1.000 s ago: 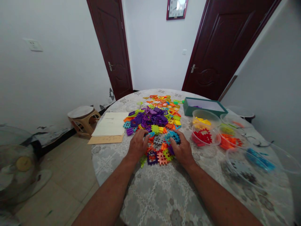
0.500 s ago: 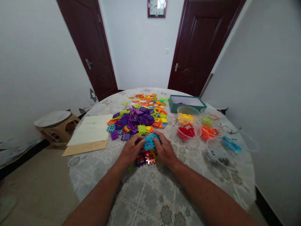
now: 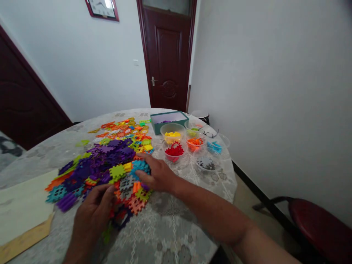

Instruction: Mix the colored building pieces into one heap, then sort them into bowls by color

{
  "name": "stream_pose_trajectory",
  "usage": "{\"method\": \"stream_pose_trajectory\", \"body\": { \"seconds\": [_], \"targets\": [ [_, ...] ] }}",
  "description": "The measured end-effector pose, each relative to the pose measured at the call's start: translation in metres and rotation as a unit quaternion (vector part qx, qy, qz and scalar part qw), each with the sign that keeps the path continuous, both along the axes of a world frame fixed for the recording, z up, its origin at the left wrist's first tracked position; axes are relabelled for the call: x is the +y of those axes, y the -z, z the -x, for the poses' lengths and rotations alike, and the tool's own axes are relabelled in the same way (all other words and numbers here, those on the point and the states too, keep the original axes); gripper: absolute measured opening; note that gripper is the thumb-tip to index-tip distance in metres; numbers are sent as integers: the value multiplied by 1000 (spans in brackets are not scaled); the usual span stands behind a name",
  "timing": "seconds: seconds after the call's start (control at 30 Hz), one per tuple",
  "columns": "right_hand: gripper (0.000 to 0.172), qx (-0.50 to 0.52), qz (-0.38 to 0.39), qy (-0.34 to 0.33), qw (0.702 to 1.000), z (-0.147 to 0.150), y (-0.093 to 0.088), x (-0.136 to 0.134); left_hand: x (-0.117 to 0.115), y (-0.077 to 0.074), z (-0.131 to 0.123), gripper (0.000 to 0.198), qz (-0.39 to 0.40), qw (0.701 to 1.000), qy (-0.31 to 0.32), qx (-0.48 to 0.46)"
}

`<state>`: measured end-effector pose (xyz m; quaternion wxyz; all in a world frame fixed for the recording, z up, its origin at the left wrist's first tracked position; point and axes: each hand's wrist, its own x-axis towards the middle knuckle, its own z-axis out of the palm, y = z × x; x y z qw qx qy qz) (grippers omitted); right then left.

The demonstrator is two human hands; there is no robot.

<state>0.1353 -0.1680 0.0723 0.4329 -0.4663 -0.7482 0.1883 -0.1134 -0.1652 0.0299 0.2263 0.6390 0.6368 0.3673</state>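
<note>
Blue toothed plastic pieces (image 3: 140,168) are held between the thumb and fingers of my right hand (image 3: 157,174), over the near right side of the pile. My left hand (image 3: 96,205) is at the pile's near edge, thumb and fingertips pressed together; whether anything is between them is too small to tell. Purple pieces (image 3: 110,154) form the bulk of the pile. Close to my hands lie a lime green square piece (image 3: 117,172), a grey piece (image 3: 127,183) and an orange piece (image 3: 136,204).
Clear bowls stand on the right, with yellow (image 3: 172,137), red (image 3: 174,149), orange (image 3: 195,143), grey (image 3: 206,163) and blue pieces (image 3: 214,147). Behind them are a green box (image 3: 156,128) and glasses (image 3: 210,134). Paper sheets (image 3: 24,205) lie left.
The view has turned to the right. My left hand has come away from the blue pieces, which stay in my right hand. A grey piece now shows between my hands.
</note>
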Motion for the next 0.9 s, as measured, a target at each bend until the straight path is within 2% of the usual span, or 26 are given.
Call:
{"method": "stream_pose_trajectory", "body": {
  "seconds": [0.1,0.2,0.33,0.4,0.47,0.6,0.67,0.77,0.83,0.9],
  "targets": [
    [43,-12,-27,105,994,-53,-37,-5,1,0,8,41,-12,999,-23,31],
    [42,-34,-59,230,971,-129,-56,-10,3,1,11,41,-4,999,-30,39],
    [47,-126,-33,375,918,-238,-55,-17,3,1,8,41,-18,999,-15,49],
    [45,-190,6,399,897,-283,-50,-18,2,1,5,40,-34,998,3,55],
    [41,-254,50,377,889,-315,-45,-19,1,0,2,39,-46,997,14,60],
    [34,-341,127,262,894,-348,-36,-19,0,-1,1,34,-62,996,18,65],
    [32,-366,148,240,887,-353,-33,-20,0,-1,1,31,-72,995,9,63],
    [34,-385,145,290,864,-352,-30,-23,0,0,2,30,-87,994,6,59],
    [38,-397,93,347,845,-343,-27,-24,-1,1,2,32,-91,995,12,51],
    [41,-387,8,374,843,-324,-24,-25,-1,2,2,32,-96,994,16,50]
  ]
}}
